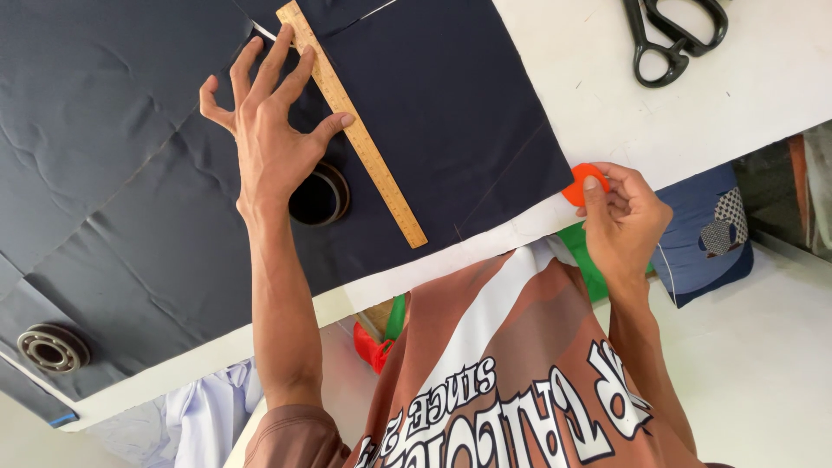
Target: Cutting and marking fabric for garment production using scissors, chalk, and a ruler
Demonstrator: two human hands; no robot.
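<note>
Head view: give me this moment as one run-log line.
left hand: fingers spread, pressing wooden ruler on dark fabric | right hand: holding orange disc at table edge | scissors: untouched on table

Left hand [273,130] spread flat, fingers splayed; right hand [622,217] curled, fingertips pinched.

- Flat woven cloth sheet [451,113]: dark navy, plain, with thin pale marked lines.
- Long wooden ruler [354,121]: light tan.
- Small round chalk disc [575,184]: bright orange.
- Large metal scissors [672,35]: black.
- Flat tabletop [737,95]: white.
</note>
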